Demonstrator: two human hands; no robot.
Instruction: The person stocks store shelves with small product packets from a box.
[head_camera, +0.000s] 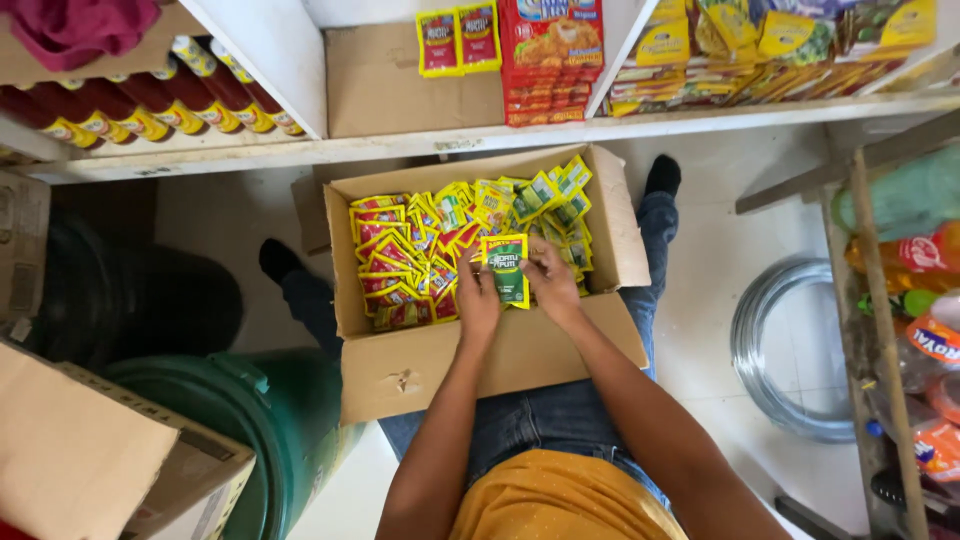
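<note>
Over the cardboard box (480, 360), left hand (478, 300) and right hand (552, 285) pinch a green sachet (506, 268) between them.

Upright green-yellow sachet (506, 268) above box (480, 360)

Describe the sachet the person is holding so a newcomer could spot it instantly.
Find the open cardboard box on the seated person's lap. Above its sachet pile, the left hand and right hand hold one green-and-yellow sachet, the only one lifted upright, clear of the heap.
</note>
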